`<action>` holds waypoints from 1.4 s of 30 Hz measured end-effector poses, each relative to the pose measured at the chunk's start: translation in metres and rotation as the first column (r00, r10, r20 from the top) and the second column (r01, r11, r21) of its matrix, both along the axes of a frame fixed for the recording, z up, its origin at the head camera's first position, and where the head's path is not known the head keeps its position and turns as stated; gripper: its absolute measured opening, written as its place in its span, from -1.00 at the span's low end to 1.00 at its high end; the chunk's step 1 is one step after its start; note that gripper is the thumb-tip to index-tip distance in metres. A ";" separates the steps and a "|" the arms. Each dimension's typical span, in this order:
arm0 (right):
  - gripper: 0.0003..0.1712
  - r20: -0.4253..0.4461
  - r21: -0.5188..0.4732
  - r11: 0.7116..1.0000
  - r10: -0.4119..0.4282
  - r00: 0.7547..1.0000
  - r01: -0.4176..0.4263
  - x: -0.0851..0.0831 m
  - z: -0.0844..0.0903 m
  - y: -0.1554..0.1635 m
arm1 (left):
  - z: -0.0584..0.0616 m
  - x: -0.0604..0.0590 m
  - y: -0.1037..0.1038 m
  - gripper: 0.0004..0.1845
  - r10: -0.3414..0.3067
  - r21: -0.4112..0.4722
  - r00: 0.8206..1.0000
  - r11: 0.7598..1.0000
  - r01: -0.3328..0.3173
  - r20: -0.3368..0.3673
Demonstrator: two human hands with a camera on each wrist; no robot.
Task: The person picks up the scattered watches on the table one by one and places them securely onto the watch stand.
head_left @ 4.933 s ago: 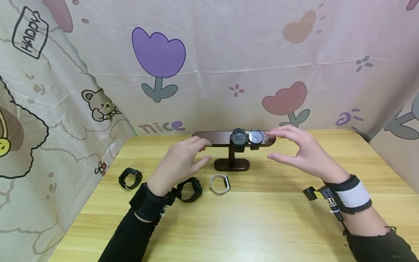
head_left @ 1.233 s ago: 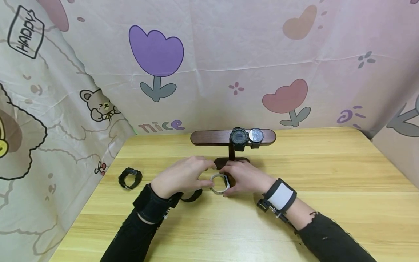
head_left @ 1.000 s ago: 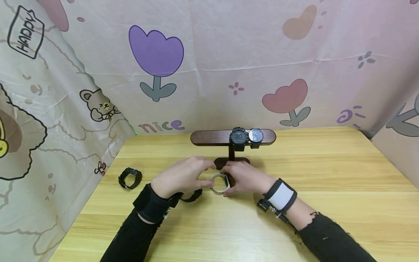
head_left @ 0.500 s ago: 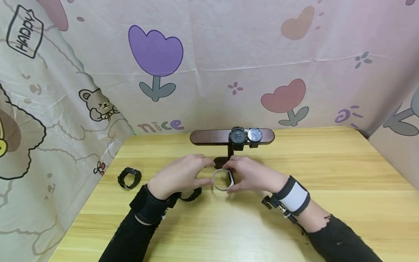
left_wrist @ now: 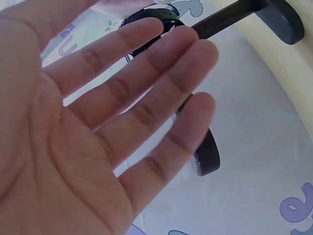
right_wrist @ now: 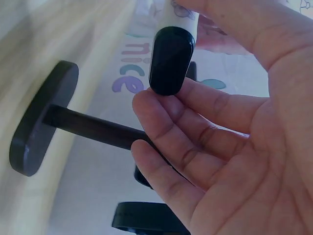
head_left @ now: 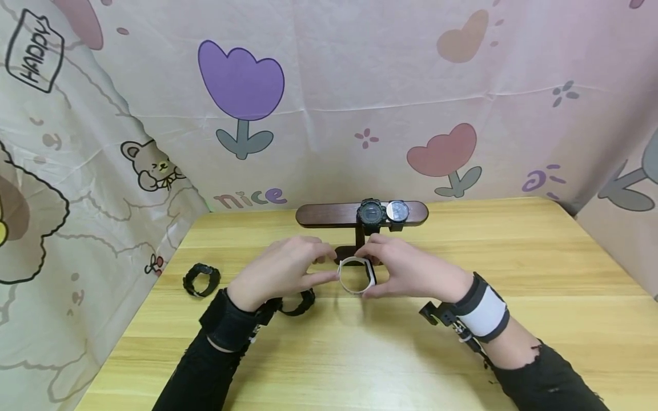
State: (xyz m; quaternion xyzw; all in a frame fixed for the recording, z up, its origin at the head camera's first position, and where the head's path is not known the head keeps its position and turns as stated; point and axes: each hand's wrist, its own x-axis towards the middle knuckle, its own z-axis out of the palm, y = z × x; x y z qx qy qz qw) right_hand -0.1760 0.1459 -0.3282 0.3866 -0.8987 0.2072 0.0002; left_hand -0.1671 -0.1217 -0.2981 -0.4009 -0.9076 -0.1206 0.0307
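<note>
- Holding a white band watch [head_left: 357, 275] off the desk [head_left: 514, 319], the right hand [head_left: 411, 274] pinches it between thumb and fingers just in front of the foot of the dark wooden stand [head_left: 360, 214], near the middle of the desk; this is the head view.
- Beside it the left hand [head_left: 280, 273] has its fingers fairly straight, their tips at the band's left side; whether they touch it I cannot tell.
- Two watches hang on the stand's bar, a black one [head_left: 372, 212] and a silver-faced one [head_left: 397, 210], right of the post; the bar's left half is bare.
- A black watch [head_left: 201, 279] lies toward the left edge of the desk, and another black strap [head_left: 298, 301] lies under the left wrist.
- From the left wrist camera, the left hand [left_wrist: 98, 127] shows a flat, spread palm holding nothing, with the stand's bar behind the fingers.
- From the right wrist camera, the right hand [right_wrist: 220, 127] grips the watch's black face [right_wrist: 168, 61] in curled fingers, the stand's post and foot [right_wrist: 41, 120] close behind.
- Judging by this, the step in hand is the lift of the white watch toward the stand; the next move calls for opening the band's loop and sliding it over the bar's free left end.
</note>
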 end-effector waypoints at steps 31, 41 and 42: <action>-0.33 -0.088 -0.019 1.000 0.013 0.996 -0.014 0.010 0.015 0.007 | -0.009 -0.007 0.008 -0.78 -0.083 0.084 0.997 0.993 0.082 0.007; -0.27 -0.126 -0.077 0.997 0.018 0.992 -0.028 0.010 0.015 0.006 | -0.008 -0.008 0.006 -0.82 -0.101 0.084 0.995 0.991 0.099 0.016; -0.26 -0.126 -0.079 0.996 0.018 0.992 -0.028 0.010 0.015 0.006 | -0.008 -0.009 0.006 -0.82 -0.099 0.085 0.995 0.992 0.098 0.019</action>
